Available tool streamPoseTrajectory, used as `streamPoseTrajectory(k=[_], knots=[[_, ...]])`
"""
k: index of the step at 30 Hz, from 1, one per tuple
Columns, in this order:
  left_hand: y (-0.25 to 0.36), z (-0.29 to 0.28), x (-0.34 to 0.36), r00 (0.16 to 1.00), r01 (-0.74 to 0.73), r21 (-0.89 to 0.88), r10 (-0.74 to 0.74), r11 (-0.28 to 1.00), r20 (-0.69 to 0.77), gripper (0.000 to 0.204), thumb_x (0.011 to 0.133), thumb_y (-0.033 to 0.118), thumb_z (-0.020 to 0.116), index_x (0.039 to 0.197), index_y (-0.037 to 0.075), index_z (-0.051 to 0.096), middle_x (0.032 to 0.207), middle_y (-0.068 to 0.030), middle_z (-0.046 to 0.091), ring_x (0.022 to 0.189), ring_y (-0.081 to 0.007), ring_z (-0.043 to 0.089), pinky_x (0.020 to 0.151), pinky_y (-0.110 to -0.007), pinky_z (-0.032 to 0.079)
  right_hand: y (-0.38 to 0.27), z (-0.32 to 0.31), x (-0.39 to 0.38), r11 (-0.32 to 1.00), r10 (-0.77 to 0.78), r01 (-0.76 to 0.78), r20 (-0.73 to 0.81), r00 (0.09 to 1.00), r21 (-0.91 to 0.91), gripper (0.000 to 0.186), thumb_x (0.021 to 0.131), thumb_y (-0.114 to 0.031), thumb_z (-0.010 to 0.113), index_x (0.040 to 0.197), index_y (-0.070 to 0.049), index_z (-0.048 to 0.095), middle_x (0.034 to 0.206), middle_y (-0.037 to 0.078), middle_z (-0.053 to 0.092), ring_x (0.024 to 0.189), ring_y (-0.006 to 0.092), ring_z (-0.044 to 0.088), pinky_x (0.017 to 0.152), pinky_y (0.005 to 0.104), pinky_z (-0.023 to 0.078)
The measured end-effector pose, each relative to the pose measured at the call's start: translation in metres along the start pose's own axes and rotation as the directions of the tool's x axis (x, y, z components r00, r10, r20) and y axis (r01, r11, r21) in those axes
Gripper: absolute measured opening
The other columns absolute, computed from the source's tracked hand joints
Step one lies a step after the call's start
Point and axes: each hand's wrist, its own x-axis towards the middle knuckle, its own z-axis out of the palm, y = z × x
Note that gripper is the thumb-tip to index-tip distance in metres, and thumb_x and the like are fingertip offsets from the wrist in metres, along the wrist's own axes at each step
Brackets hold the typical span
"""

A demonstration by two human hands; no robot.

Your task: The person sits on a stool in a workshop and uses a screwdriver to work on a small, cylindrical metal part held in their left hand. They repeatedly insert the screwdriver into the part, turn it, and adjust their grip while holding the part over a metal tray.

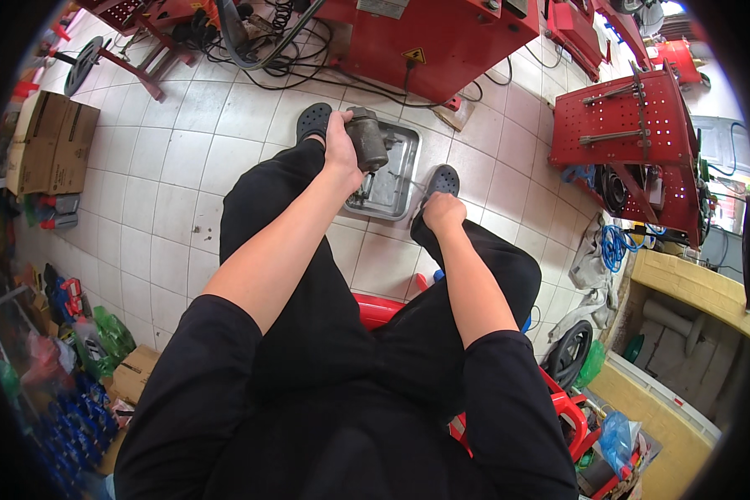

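My left hand [340,148] is wrapped around a dark, grimy metal cylinder [367,142] with a rounded lower end and a narrower top. The cylinder is tilted slightly above a shallow rectangular metal tray [404,200] on the floor between my feet. Dark residue and small parts show inside the tray, partly hidden by my left hand and the cylinder. To the right, my right hand [444,214] is closed in a fist near my right shoe [443,179]. A thin grey line runs from near that fist toward the tray; what the fist holds is hidden.
A red machine [429,46] with black cables [283,71] stands beyond the tray. A red perforated tool cart [617,125] is at right. Cardboard boxes [50,142] stand at left. Under me is a red seat [378,310]; white tiles [175,208] cover the floor.
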Motion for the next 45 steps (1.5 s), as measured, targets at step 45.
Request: streamPoseTrajectory(k=[45], knots=[[-0.001,0.001,-0.002,1.0,-0.019,0.029,0.019,0.999,0.0,0.038,0.083,0.041,0.04,0.09,0.005,0.054,0.076,-0.0099,0.058,0.066,-0.02,0.057,0.059,-0.033,0.048,-0.008,-0.017,-0.006,0.991,-0.024,-0.015,0.277,0.961,0.135,0.033,0.085,-0.015,0.045,0.111,-0.003,0.061,0.117,0.016,0.058,0.109,0.03,0.056,0.085,0.0371,0.049]])
